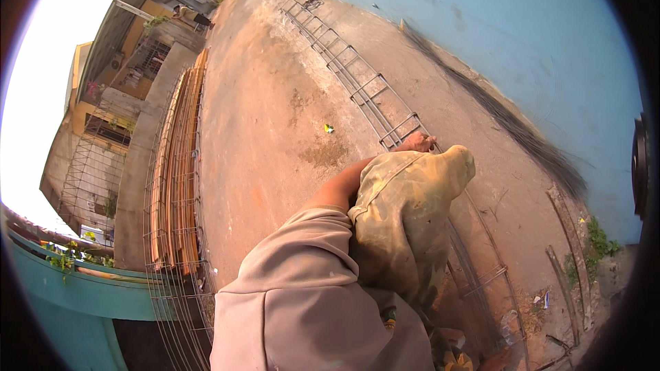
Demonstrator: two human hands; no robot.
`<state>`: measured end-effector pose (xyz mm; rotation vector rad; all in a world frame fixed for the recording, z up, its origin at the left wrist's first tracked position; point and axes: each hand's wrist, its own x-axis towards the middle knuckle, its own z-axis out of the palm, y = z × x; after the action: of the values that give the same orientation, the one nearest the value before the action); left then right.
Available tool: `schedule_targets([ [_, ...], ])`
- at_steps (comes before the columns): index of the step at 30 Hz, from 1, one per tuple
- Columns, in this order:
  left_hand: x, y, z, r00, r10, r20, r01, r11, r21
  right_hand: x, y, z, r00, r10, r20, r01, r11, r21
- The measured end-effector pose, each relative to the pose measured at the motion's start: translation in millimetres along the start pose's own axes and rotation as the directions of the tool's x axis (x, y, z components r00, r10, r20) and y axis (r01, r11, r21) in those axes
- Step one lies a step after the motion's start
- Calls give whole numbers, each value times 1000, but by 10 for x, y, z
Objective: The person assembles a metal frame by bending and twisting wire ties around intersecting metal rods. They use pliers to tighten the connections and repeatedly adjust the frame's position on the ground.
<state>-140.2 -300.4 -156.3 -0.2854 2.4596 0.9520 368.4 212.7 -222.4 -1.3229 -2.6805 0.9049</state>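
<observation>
Rebar cage runs behind the camouflaged knee; whether the left hand there pinches it, I cannot tell.

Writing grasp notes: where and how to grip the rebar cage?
I'd take an upper long bar of the cage between two stirrups, from above: it lies on the ground, and its open frame leaves gaps for wrapping the bar.

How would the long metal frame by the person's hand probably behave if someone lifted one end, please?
The metal frame would probably flex somewhat, since it looks thin-barred for its length. It may still feel fairly heavy overall because it is so long, though its open sides suggest it is light for its bulk. Its boxy shape should make it unlikely to roll.
</observation>
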Motion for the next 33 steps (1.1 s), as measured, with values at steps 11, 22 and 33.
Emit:
schedule_targets([
  [11,-49,91,-430,624,269,-733,-56,952,302,-138,94,-59,997,61,-53,-58,997,60],
  [22,777,-4,-522,916,-339,-215,220,871,-440,-139,-174,-83,988,101,-114,-100,995,16],
  [33,576,241,-869,894,-289,-343,50,824,-564,-173,-624,149,990,78,-115,-76,997,25],
])
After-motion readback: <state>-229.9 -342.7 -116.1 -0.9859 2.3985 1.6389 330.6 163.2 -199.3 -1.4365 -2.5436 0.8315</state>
